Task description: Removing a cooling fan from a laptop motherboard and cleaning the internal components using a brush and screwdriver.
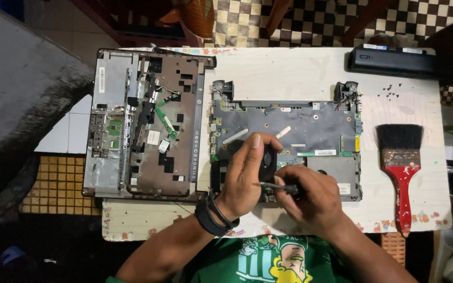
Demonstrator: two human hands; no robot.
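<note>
An opened laptop base (310, 131) lies on the white table (289, 71), its dark inner frame and circuit board bare. My left hand (245, 175) rests on its lower left part, fingers over the round black fan (269, 156). My right hand (315, 202) is closed on a black-handled screwdriver (281, 187), whose tip points left toward the fan area under my left hand. A dark wristband circles my left wrist.
A removed laptop top cover (148, 123) lies face down at the left, overhanging the table edge. A red-handled paintbrush (400, 165) lies at the right. A black battery pack (391, 60) sits at the back right, with several small screws (391, 91) near it.
</note>
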